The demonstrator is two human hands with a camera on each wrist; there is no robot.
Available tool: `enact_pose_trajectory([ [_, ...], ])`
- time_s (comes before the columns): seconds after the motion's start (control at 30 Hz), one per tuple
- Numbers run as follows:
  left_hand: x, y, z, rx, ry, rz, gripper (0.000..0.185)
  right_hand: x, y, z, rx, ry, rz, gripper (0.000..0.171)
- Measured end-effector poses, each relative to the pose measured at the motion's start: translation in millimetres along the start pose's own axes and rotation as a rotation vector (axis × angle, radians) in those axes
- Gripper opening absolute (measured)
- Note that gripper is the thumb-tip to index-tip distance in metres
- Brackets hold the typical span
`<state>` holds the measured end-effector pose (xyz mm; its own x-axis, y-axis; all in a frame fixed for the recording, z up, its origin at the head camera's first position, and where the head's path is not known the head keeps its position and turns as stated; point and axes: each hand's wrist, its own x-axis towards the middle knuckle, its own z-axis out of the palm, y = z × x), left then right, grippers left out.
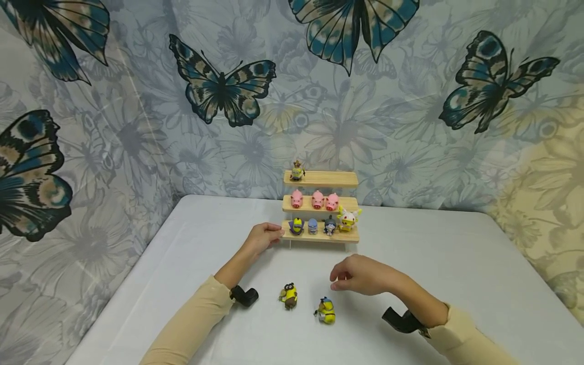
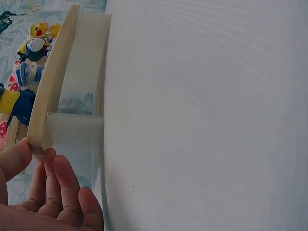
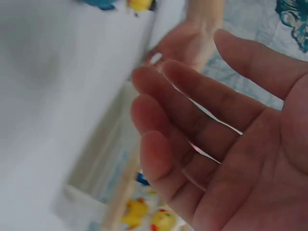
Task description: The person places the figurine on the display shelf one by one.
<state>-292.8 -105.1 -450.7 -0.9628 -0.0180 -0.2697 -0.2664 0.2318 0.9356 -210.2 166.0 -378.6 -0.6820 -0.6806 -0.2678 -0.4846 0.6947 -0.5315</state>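
A three-tier wooden display stand [image 1: 330,179] with clear supports stands at the back of the table. My left hand [image 1: 262,238] pinches the left end of its lowest board [image 2: 54,82], thumb on one side and fingertips on the other. My right hand [image 1: 362,275] is in front of the stand with loosely bent fingers and holds nothing. Nearest to it is a yellow minion figure with a blue top [image 1: 326,311], lying on the table. A yellow and brown minion figure [image 1: 289,296] lies to the left of that one.
The top tier bears a crowned minion figure [image 1: 297,171]. Pink pig figures, one of them at the left [image 1: 296,199], occupy the middle tier. On the lowest tier stand several figures, including a white and yellow one [image 1: 348,220]. Behind the white table [image 1: 438,253] hangs a butterfly-print cloth [image 1: 255,157].
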Motion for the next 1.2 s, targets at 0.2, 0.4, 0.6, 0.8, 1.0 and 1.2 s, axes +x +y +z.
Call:
enact_pose_trajectory([
  [0.2, 0.1, -0.4, 0.3, 0.005, 0.004, -0.001, 0.028, -6.5, 5.4, 25.7, 0.011, -0.043, 0.099, 0.023],
  [0.4, 0.8, -0.1, -0.6, 0.002, 0.010, 0.003, 0.028, -7.7, 7.3, 39.3, 0.048, -0.016, 0.059, 0.024],
  [0.6, 0.3, 0.5, -0.4, 0.011, 0.002, 0.012, 0.028, -2.5, 4.1, 55.5, 0.028, 0.045, 0.051, 0.032],
  [0.8, -0.7, 1.4, -0.7, -0.006, 0.008, 0.012, 0.028, 1.7, -2.2, 63.2, 0.004, 0.115, -0.004, 0.027],
  [1.0, -0.7, 0.8, -0.2, -0.002, 0.007, 0.005, 0.028, 4.3, -7.2, 67.4, 0.018, 0.131, -0.027, 0.016],
  [1.2, 0.9, -1.9, 1.1, 0.005, 0.006, 0.001, 0.028, 4.2, -10.1, 69.3, -0.037, 0.132, -0.056, 0.014],
])
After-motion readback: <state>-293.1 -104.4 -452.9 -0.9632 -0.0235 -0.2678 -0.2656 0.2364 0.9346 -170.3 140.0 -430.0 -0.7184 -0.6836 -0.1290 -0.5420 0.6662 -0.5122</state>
